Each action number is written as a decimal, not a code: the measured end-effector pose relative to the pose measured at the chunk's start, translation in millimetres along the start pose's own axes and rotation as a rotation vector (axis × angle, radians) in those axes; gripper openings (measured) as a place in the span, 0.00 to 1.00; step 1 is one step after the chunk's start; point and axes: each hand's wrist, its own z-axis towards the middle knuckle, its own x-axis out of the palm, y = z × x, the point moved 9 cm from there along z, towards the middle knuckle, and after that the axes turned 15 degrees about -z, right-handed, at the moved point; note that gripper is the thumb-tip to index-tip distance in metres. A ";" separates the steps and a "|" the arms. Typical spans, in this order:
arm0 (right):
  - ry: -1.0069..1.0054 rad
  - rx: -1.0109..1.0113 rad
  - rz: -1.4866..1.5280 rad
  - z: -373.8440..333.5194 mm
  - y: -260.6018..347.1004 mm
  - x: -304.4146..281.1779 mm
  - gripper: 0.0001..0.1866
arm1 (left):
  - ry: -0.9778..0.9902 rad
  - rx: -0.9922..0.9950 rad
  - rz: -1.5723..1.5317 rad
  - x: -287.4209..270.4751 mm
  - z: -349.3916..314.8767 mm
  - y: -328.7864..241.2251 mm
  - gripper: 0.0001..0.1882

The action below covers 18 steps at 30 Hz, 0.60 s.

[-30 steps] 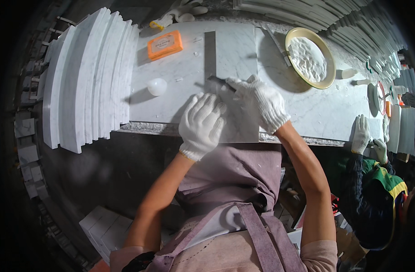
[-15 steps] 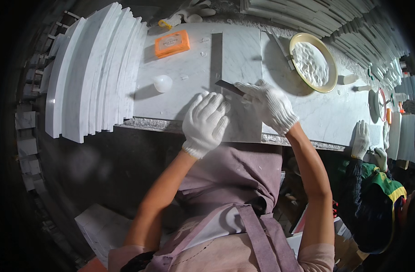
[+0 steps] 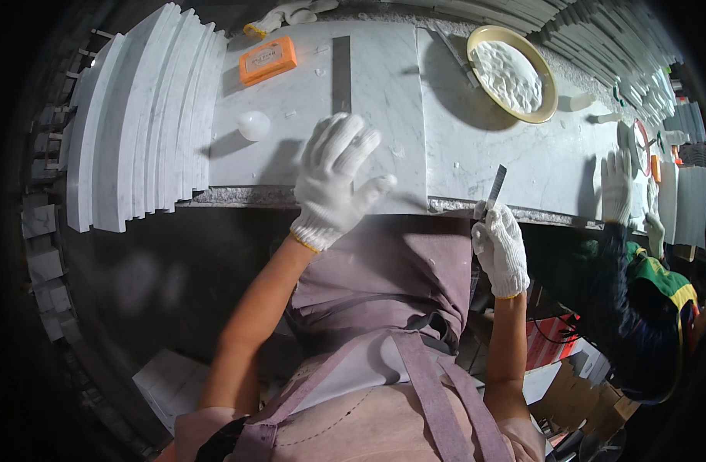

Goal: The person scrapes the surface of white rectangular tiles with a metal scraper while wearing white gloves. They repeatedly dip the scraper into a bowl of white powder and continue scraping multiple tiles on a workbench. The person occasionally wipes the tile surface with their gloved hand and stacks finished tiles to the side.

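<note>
Both my hands wear white knitted gloves. My left hand (image 3: 333,181) is at the near edge of a grey-veined white marble slab (image 3: 387,100), fingers spread and holding nothing. My right hand (image 3: 501,250) is closed around a thin, flat metal blade (image 3: 498,185), held upright just off the slab's front edge. A narrow dark grey strip (image 3: 341,73) runs away from me beyond my left fingertips. Small white crumbs lie on the stone, and a white rounded object (image 3: 253,125) rests to the left.
Marble slabs (image 3: 141,115) stand on edge at the left. An orange block-shaped package (image 3: 267,61) lies at the back. A yellow-rimmed bowl (image 3: 551,88) holds white paste or powder, beside a long flat tool (image 3: 454,58). At the right, a co-worker's gloved hand (image 3: 617,185) touches the stone.
My right hand has drawn back toward me and to the right, lifting the blade off the slab. My left fingers have spread. The view has shifted slightly.
</note>
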 end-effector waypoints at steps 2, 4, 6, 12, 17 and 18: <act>-0.014 0.026 0.011 -1.6 -6.1 -0.6 0.15 | 0.183 -0.026 0.034 25.4 2.3 -1.4 0.33; 0.003 -0.017 0.009 -0.7 -2.4 3.6 0.17 | 0.391 -0.037 0.081 54.2 4.9 6.9 0.36; 0.009 -0.048 -0.036 0.9 3.0 7.5 0.17 | 0.404 -0.059 0.175 64.0 13.5 23.4 0.32; -0.062 -0.069 -0.233 -1.2 23.4 13.8 0.20 | 0.257 0.021 0.274 44.6 22.2 38.8 0.28; -0.065 -0.098 -0.488 14.0 41.5 37.5 0.23 | 0.274 -0.053 -0.157 26.6 -13.2 -2.4 0.14; -0.018 -0.161 -0.540 18.7 48.8 46.8 0.22 | 0.195 -0.028 -0.133 17.6 -16.2 -9.5 0.15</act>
